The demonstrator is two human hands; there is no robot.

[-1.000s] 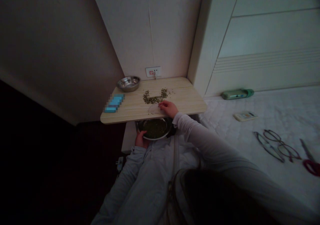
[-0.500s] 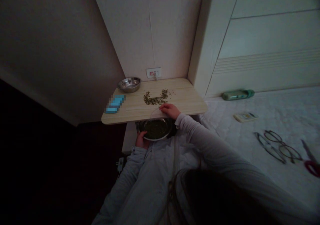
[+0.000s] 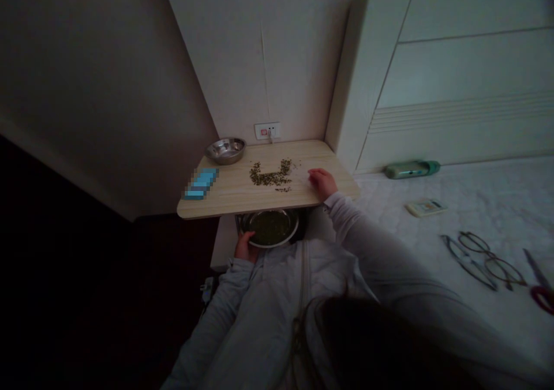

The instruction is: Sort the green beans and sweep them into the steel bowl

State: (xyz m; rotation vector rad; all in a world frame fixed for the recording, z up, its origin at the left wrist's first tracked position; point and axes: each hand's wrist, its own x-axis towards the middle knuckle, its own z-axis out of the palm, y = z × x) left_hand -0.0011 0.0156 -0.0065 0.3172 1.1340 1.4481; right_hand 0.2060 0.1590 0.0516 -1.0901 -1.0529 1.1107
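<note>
My left hand [image 3: 246, 248] grips the left rim of a metal bowl [image 3: 283, 242] below the front edge of the wooden tabletop, thumb over the rim. Dark green bits lie inside this bowl. Over the right part of the tabletop [image 3: 229, 197] is my right hand [image 3: 321, 183], its fingers pressed together. Something faint and see-through shows at its fingertips, too unclear to make out. Small dark green pieces [image 3: 270, 179] are spread in a U shape left of that hand, with a short row of bits just in front of them.
An empty steel bowl [image 3: 225, 152] stands at the tabletop's back left, behind a blurred blue object [image 3: 201, 183]. A wall socket [image 3: 267, 130] is behind. On the bed [image 3: 389, 234] at right lie a green bottle [image 3: 412, 169], a pale remote-like object [image 3: 426, 207], glasses [image 3: 474, 239] and scissors [image 3: 541, 297].
My right hand has moved right and slightly back, away from the tabletop's front edge. A small row of bits now shows near where it was. My left hand still holds the bowl.
</note>
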